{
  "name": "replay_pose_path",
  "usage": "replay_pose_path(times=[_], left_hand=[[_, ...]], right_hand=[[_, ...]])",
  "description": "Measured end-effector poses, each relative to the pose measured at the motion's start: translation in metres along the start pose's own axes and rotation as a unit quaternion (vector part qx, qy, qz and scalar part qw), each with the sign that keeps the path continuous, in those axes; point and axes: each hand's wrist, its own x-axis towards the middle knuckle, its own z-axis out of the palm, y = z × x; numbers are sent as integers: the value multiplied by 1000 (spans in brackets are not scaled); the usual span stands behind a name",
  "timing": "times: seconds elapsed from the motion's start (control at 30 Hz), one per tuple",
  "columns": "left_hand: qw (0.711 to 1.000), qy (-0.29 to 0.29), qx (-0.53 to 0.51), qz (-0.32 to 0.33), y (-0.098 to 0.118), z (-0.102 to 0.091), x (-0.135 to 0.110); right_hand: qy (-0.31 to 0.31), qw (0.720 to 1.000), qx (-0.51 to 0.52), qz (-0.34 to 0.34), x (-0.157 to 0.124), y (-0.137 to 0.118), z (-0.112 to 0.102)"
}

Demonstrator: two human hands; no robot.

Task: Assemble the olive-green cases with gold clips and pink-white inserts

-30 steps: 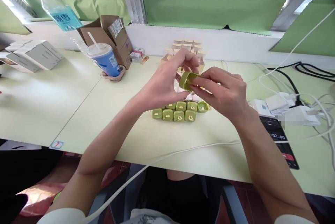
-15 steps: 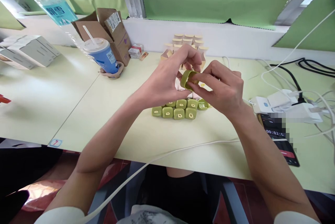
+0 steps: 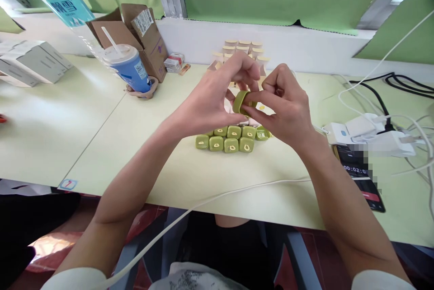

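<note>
A small olive-green hollow case shell (image 3: 239,102) is held up above the table, its opening turned toward my right hand. My left hand (image 3: 217,95) curls around its left side, thumb below and fingers arched over. My right hand (image 3: 285,105) pinches its right edge, fingertips at the opening; what they do inside is hidden. Beneath the hands stand rows of closed green cube-shaped cases (image 3: 232,145) with pale yellow marks on top. An open green case (image 3: 262,133) sits at the right end of a row. Whitish pieces (image 3: 253,122) behind it are partly hidden.
Several small open cartons (image 3: 244,47) stand behind my hands by the wall. To the left are a blue cup (image 3: 130,71), a cardboard box (image 3: 149,39), a plastic bottle (image 3: 69,7) and white boxes (image 3: 37,62). Chargers (image 3: 362,127), a phone (image 3: 359,177) and a white cable (image 3: 237,192) lie rightward and in front.
My right fingers have shifted slightly on the green case shell, with the knuckles lifted a little. The left hand keeps almost the same pose. The whole view has moved slightly.
</note>
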Motion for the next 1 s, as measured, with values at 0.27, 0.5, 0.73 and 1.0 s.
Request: replay_pose_path(times=[0.27, 0.5, 0.73, 1.0], left_hand=[[996, 41, -82, -16, -17, -8, 3], [983, 34, -169, -60, -23, -5, 5], [980, 25, -181, -79, -22, 1, 4], [984, 36, -159, -71, -23, 0, 6]], right_hand=[[17, 994, 85, 61, 5, -4, -19], [-31, 989, 134, 58, 8, -6, -24], [-33, 977, 202, 64, 11, -9, -26], [-45, 961, 257, 93, 12, -15, -24]])
